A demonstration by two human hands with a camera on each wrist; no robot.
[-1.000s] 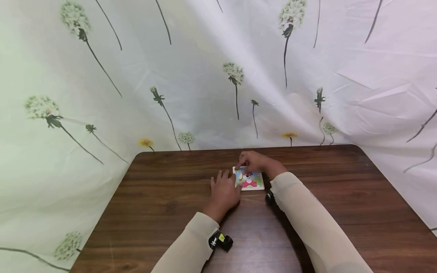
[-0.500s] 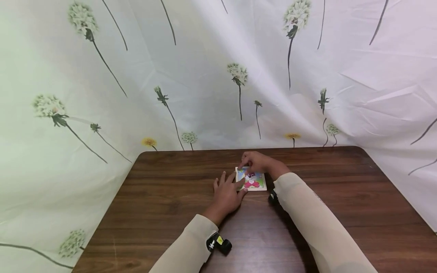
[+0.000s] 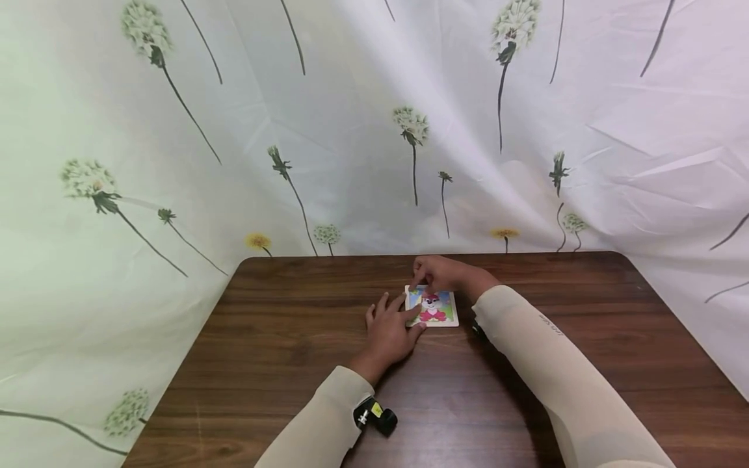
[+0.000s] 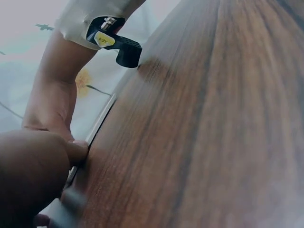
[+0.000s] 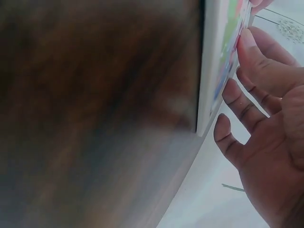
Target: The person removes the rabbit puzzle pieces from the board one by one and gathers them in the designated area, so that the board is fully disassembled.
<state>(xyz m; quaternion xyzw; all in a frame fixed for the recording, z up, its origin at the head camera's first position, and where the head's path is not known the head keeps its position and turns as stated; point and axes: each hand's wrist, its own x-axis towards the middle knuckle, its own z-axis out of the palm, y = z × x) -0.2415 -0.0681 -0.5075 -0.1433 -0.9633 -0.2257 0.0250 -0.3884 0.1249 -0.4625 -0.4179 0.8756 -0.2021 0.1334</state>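
A small square picture board point(image 3: 434, 314) with a pale rim lies flat on the table; it looks like a jigsaw puzzle. Its picture shows a cartoon animal in pink against green and blue. My left hand point(image 3: 391, 335) rests at the board's left side with fingers spread, index finger over the picture and thumb by the front edge. From the far side, my right hand point(image 3: 440, 273) reaches down onto the upper part of the board. In the right wrist view, the right thumb point(image 5: 254, 52) touches the picture while the other fingers bend loosely beyond the rim. Part of the picture is hidden beneath both hands.
The brown wood-grain table point(image 3: 281, 351) has its far edge just past the board. Behind it hangs a white cloth point(image 3: 351, 162) printed with dandelions. A black wrist camera point(image 3: 383, 419) sits on the left sleeve.
Since a second ago, my left index finger and thumb have shifted right over the board's left part. The right hand stays at the upper edge with small finger movement. The view shifts slightly.
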